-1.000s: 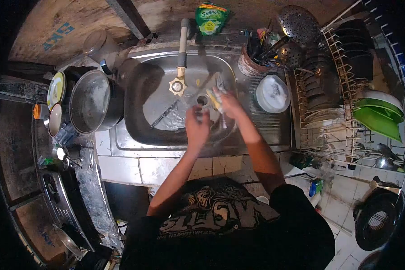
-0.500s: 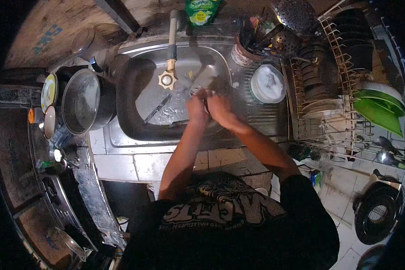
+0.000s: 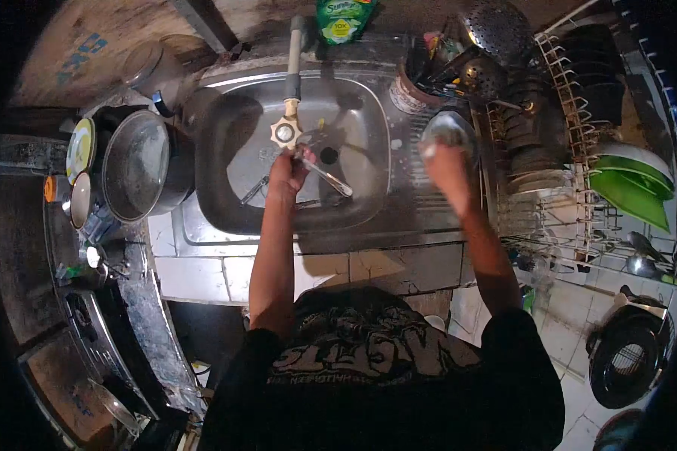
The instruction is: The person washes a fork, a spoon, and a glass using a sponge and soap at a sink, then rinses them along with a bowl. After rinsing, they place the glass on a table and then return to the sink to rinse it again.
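Left hand (image 3: 284,177): closed round wet metal cutlery (image 3: 329,179), under the tap (image 3: 285,132), above the sink (image 3: 368,210) | Right hand (image 3: 447,161): at the bowl (image 3: 451,125) beside the sink, blurred, contents unclear | Handling: a firm grip, with the cutlery's ends kept off the tap, seemed best against slipping.

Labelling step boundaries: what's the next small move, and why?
Probably bring the right hand to the long silver metal utensil: the left hand holds it near the beige star-handled tap, while the right is at the round whitish bowl.
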### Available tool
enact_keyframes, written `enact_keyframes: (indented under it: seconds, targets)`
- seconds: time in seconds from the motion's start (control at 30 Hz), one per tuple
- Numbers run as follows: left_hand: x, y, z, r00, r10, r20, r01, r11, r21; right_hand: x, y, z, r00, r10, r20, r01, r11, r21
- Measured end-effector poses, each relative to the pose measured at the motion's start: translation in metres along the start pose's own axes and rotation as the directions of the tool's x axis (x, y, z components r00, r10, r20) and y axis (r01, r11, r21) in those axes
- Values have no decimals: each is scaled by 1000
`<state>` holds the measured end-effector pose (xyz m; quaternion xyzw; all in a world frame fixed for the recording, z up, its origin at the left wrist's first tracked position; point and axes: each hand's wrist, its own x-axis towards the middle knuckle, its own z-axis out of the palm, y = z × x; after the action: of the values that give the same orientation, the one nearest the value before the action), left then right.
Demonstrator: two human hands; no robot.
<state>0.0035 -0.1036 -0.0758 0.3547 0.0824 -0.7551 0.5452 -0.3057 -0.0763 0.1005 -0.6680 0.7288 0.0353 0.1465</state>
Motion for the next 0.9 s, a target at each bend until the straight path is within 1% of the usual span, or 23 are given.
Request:
enact_keyframes:
  seconds: [0.03,0.07,0.1,0.13,0.17,0.2,0.27,0.3,0.33,0.37,0.4,0.47,0.5,0.57,0.6,0.63,0.67,0.7,0.73,0.77,0.8,0.87,0.9]
  targets:
    - [-18,2,15,999,46,-18,-44,993,111,22,33,7,993,-39,-112,45,997,55]
    - [-21,1,14,998,55,-26,-52,993,108,40,64,25,972,-69,-225,95,990,106]
    - [-23,2,13,995,47,87,-66,972,227,45,80,38,972,-78,-224,104,989,109]
    - [-24,3,14,980,26,199,-94,936,340,52,91,48,935,-94,-343,112,993,32]
    - [-28,1,18,985,33,169,-84,949,304,59,92,52,881,-118,-458,109,993,-46]
    - [-31,-1,23,985,43,168,-93,949,302,62,79,51,879,-126,-460,119,992,-46]
    - [-35,-7,27,990,141,6,-135,934,331,47,23,51,829,-109,-548,129,992,-4]
    - [-38,-9,26,988,145,51,-154,937,313,31,-15,52,944,-75,-320,144,970,196]
    - [-34,-11,20,989,141,50,-150,938,313,15,-53,57,994,-82,-71,103,917,385]
    - [-25,-11,11,987,110,115,-137,955,264,9,-74,88,922,-354,-156,377,732,567]
    - [-17,-13,5,980,83,182,-122,969,213,14,-106,106,931,-337,144,195,788,584]
    - [-13,-15,0,981,101,167,-119,988,101,24,-131,176,906,-369,209,16,523,852]
    - [-12,-12,-2,982,118,150,-118,993,-10,28,-136,186,903,-377,207,22,522,853]
    - [-29,10,12,984,97,150,-100,995,11,33,-148,199,855,-313,414,-377,172,910]
    - [-35,18,16,986,63,153,-69,997,34,31,-153,190,850,-321,417,-379,176,909]
    - [-30,25,9,992,104,69,-114,980,162,27,-156,171,866,-294,405,-322,290,901]
    - [-28,33,7,992,108,66,-118,980,158,27,-156,159,882,-268,387,-263,401,877]
    - [-29,39,5,954,235,189,-301,751,588,35,-157,161,870,-283,403,-239,474,848]
    - [-29,43,4,896,275,349,-428,318,846,36,-157,165,867,-284,409,-242,478,845]
    - [-26,44,8,914,327,241,-379,469,798,39,-156,168,843,-302,445,-326,371,870]
    - [-22,48,5,913,326,243,-380,469,797,42,-158,165,820,-323,473,-405,258,877]
    - [-15,56,-2,922,294,253,-317,196,928,50,-162,159,787,-334,518,-435,296,851]
    - [-18,58,0,922,295,249,-314,199,928,56,-165,161,799,-371,474,-404,254,879]
